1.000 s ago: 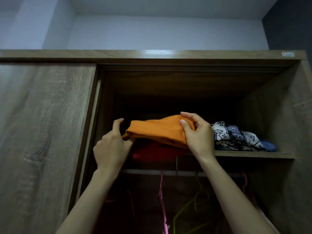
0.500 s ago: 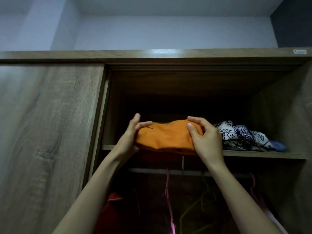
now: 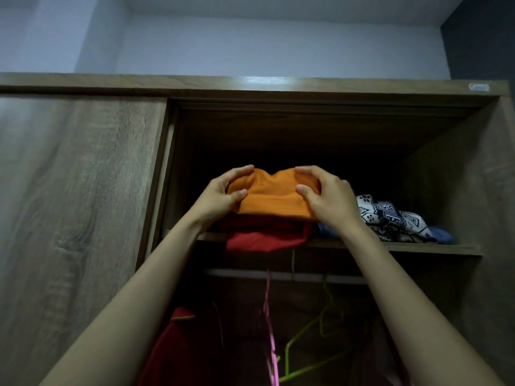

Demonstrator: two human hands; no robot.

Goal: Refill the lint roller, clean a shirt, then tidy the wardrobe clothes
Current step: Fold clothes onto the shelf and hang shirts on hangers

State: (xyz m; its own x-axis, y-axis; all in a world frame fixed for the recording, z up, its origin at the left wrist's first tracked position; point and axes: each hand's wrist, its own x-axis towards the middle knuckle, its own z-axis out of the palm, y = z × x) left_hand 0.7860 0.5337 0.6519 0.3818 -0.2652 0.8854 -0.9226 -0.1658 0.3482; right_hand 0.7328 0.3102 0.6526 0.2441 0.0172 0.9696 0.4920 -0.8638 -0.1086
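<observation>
A wooden wardrobe shelf (image 3: 434, 248) is carrying a red garment (image 3: 264, 238) overhanging its edge, with patterned black-and-white clothing (image 3: 390, 218) lying right of it.

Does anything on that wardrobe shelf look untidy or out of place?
Yes. The red folded garment under the orange folded cloth droops over the front edge of the wooden shelf instead of lying flat on it. Both hands, left hand and right hand, grip the orange cloth on top of it.
</observation>
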